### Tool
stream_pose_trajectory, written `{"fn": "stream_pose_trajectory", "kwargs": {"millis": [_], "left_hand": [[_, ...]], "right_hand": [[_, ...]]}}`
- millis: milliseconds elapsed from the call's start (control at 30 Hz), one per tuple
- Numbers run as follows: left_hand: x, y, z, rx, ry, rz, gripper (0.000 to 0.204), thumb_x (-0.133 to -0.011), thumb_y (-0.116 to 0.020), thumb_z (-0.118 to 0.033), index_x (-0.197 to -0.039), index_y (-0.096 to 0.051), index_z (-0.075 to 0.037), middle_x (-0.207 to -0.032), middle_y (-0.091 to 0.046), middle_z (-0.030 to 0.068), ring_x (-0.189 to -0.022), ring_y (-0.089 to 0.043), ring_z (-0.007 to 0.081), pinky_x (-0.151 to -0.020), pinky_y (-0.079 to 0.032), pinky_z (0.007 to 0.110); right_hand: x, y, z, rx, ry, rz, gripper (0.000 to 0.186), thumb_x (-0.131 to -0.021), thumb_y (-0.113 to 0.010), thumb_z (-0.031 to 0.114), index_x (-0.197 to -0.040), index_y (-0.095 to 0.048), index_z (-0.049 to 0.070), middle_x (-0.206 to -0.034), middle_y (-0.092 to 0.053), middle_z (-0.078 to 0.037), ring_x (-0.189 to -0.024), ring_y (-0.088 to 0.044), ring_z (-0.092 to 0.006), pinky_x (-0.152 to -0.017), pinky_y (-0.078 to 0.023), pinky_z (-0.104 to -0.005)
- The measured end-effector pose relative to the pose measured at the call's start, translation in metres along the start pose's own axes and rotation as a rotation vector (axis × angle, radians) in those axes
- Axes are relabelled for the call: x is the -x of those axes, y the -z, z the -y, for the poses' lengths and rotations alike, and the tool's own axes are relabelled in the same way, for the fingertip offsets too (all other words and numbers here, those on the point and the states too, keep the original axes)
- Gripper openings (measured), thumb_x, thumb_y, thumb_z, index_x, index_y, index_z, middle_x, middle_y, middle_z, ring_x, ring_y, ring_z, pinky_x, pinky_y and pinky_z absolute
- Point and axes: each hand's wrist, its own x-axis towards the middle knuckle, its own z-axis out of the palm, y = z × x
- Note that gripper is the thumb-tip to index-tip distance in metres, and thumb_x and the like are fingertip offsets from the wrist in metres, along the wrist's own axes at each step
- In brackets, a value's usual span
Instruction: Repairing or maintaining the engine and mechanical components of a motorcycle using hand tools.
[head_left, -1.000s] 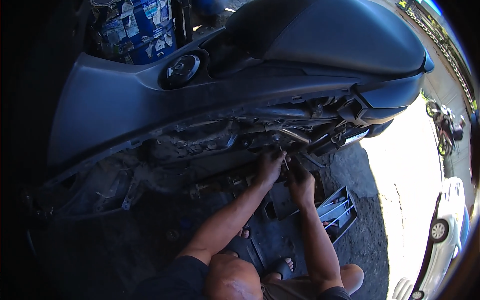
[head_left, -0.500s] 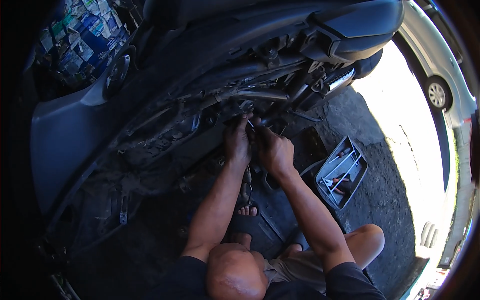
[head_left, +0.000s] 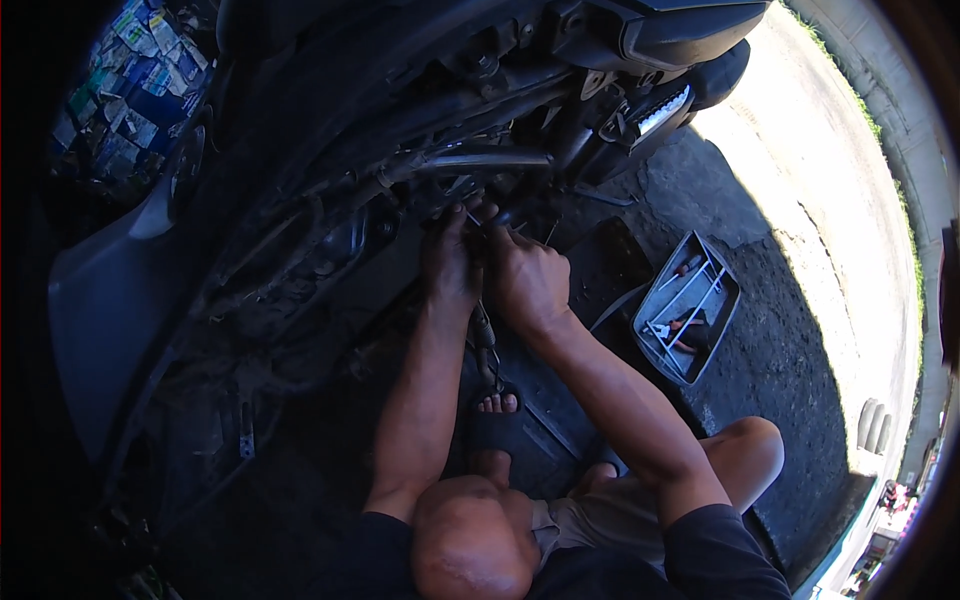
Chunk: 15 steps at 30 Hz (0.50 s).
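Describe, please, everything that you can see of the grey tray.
The grey tray is long and shallow, with rounded corners and a raised rim; whether it is metal or plastic, I cannot tell. It lies open side up on the dark ground, in shade, to the right of the right hand, which does not touch it. Inside are thin pale rods, a screwdriver-like tool, an orange-handled tool and a dark item too unclear to name.

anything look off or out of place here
The scooter stands out: its side shows bare pipes and inner parts, as if a cover were off. The tools lie loose in their tray, which seems ordinary. No clear spill shows on the ground, though parts are too dark to judge.
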Motion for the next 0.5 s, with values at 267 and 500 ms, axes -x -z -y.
{"fn": "stream_pose_trajectory", "kwargs": {"millis": [267, 500], "left_hand": [[0.001, -0.004, -0.006, 0.099, 0.07, 0.052, 0.026, -0.099, -0.048, -0.024, -0.11, -0.062, -0.005, -0.103, -0.068, 0.0081, -0.091, -0.064, 0.0177, -0.08, -0.051, 0.031], [0.004, -0.011, -0.005, -0.047, -0.013, -0.021, 0.023, -0.096, -0.054, -0.023, -0.107, -0.062, -0.005, -0.095, -0.068, 0.0058, -0.061, -0.053, 0.0036, -0.049, -0.039, 0.018]], "right_hand": [[-0.014, 0.011, 0.007, -0.176, -0.11, 0.031, 0.031, -0.082, -0.057, 0.01, -0.111, -0.063, 0.004, -0.091, -0.068, -0.018, -0.086, -0.067, -0.0346, -0.073, -0.053, -0.0418], [-0.03, 0.026, -0.01, -0.882, -0.354, 0.274, 0.032, -0.08, -0.056, 0.0, -0.109, -0.065, -0.007, -0.092, -0.071, -0.016, -0.084, -0.069, -0.0188, -0.077, -0.053, -0.0309]]}}
